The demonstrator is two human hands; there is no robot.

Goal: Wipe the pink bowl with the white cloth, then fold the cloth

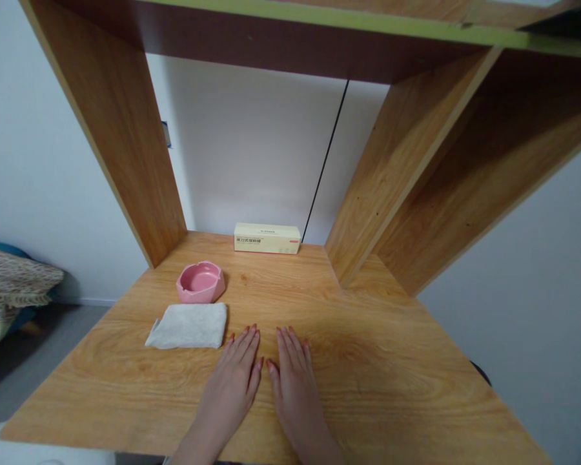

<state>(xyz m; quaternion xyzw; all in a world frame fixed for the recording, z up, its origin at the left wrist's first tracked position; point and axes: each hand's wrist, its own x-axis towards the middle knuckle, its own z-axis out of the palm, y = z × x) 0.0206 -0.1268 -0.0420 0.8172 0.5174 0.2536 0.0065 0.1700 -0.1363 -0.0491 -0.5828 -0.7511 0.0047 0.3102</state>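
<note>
1. The left hand [235, 381] lies flat on the wooden desk [392, 381], palm down, with the fingers straight and close together; it holds nothing.
2. The right hand [295, 381] lies flat in the same way just beside it, palm down, open and empty. The two thumbs almost meet between the hands; I cannot tell if they touch.
3. Both forearms come in from the near edge of the desk and lean a little toward each other.
4. A folded white cloth [188, 326] lies on the desk just to the left of the left hand's fingertips, very near to them but apart.
5. A pink bowl [201, 282] stands behind the cloth, further from the hands, close to the cloth's far edge.
6. A long cream box [266, 238] lies at the back of the desk, straight ahead of both hands and well apart from them, against the white wall.
7. Slanted wooden side panels stand left and right of the box, and a shelf board runs above.
8. Nothing lies between the hands and the box.
</note>
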